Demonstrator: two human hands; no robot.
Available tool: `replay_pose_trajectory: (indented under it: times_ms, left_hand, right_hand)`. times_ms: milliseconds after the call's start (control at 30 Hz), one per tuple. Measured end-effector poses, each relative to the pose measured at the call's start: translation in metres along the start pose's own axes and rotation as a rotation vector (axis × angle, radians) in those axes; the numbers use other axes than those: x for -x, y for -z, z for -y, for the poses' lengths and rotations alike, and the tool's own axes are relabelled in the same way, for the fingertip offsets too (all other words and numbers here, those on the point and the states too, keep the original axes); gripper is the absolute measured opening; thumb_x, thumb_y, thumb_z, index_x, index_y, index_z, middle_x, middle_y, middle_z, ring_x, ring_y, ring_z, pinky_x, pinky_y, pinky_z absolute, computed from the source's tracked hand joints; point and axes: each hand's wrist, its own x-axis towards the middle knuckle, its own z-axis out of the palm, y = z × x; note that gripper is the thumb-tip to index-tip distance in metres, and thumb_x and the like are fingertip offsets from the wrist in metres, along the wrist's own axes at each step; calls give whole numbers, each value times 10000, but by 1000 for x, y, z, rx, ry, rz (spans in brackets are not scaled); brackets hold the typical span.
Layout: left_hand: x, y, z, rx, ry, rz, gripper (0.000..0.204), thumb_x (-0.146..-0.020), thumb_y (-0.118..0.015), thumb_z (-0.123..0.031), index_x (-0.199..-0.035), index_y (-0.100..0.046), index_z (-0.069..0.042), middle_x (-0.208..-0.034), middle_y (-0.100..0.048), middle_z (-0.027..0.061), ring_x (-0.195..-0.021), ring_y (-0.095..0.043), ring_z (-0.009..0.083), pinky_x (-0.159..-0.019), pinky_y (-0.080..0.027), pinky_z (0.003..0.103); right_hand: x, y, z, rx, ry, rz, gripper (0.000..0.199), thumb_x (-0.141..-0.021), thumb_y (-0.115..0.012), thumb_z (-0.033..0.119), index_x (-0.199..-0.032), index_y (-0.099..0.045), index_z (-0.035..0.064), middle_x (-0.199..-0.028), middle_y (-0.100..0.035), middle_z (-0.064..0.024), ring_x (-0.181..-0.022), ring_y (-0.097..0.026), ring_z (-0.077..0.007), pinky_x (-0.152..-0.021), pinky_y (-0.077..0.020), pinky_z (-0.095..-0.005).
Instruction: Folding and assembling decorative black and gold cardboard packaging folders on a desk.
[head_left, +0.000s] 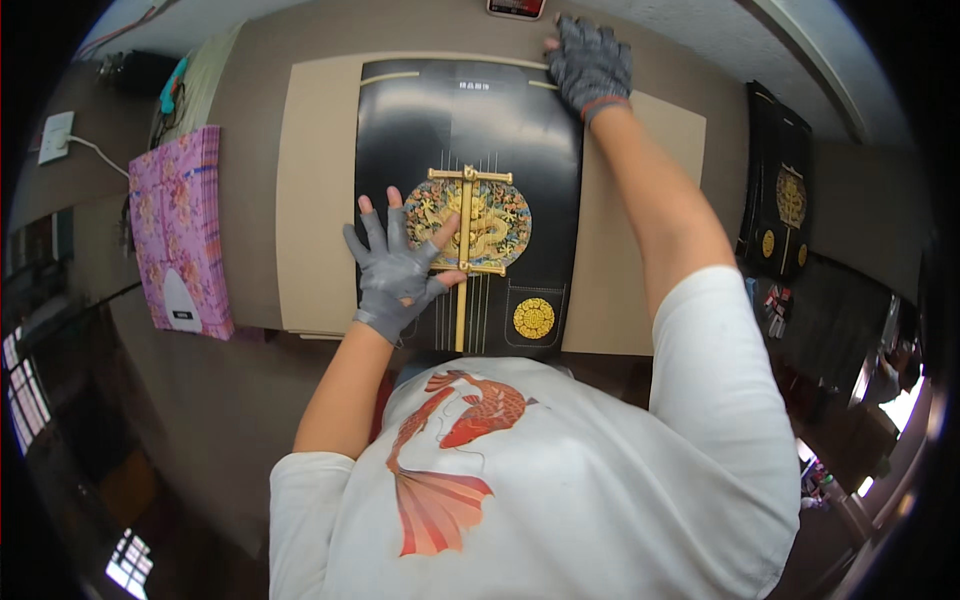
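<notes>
A flat, glossy black bag [475, 120] lies in front of me, printed with a round dragon emblem, gold bars and a small gold medallion. Pale gold cord-like strips run along its far edge. My left hand [395, 270], in a grey glove with bare fingertips, rests spread on the bag's left half, thumb and forefinger by the gold bars. At the far right corner of the bag is my right hand [590, 70], in a darker grey glove, fingers stretched away from me and palm down. What lies beneath its palm is hidden.
Brown cardboard sheets [640, 220] stick out on both sides under the bag. To the left lies a stack of pink-purple flowered bags [180, 240]; to the right, another black printed bag stack [778, 185]. A phone-like device [516, 8] sits at the far edge.
</notes>
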Motion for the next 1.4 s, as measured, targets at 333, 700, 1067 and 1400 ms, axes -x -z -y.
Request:
replay_pose_trajectory:
  times_ms: [333, 700, 1067, 1400]
  left_hand:
    - [0, -8, 6, -53, -30, -69, 798, -747, -556, -748, -1466, -446, -420, -1584, -212, 292, -1430, -142, 571, -1098, -115, 667]
    - [3, -10, 5, -44, 17, 70, 801, -785, -615, -713, -1499, -367, -446, -1624, -95, 258, -1449, -41, 567, -1105, -52, 682]
    - [16, -3, 53, 35, -199, -115, 712, -891, -626, -510, -1497, -423, -195, -1558, -299, 268, -1437, -279, 438, -1126, -240, 565]
    - [123, 32, 68, 581, 318, -57, 579, -792, -799, -224, -1276, -548, -29, -1069, -630, 147, -900, -646, 262, -774, -529, 372]
  right_hand:
    - [56, 31, 23, -70, 250, 23, 590, -924, -543, 480, -1420, -497, 164, -1488, -453, -128, -1413, -354, -356, -1157, -232, -554]
    - [303, 101, 81, -338, 365, 115, 685, -819, -654, 544, -1385, -546, 172, -1495, -442, -155, -1444, -315, -376, -1148, -204, -633]
    - [416, 126, 80, -573, -243, -73, 540, -824, -742, 144, -1319, -553, 39, -1248, -601, -163, -1187, -574, -316, -1040, -457, -413]
    - [374, 152, 96, -1426, -1164, 366, 339, -952, -661, 183, -1228, -570, 10, -854, -610, -31, -573, -567, -128, -499, -506, -259]
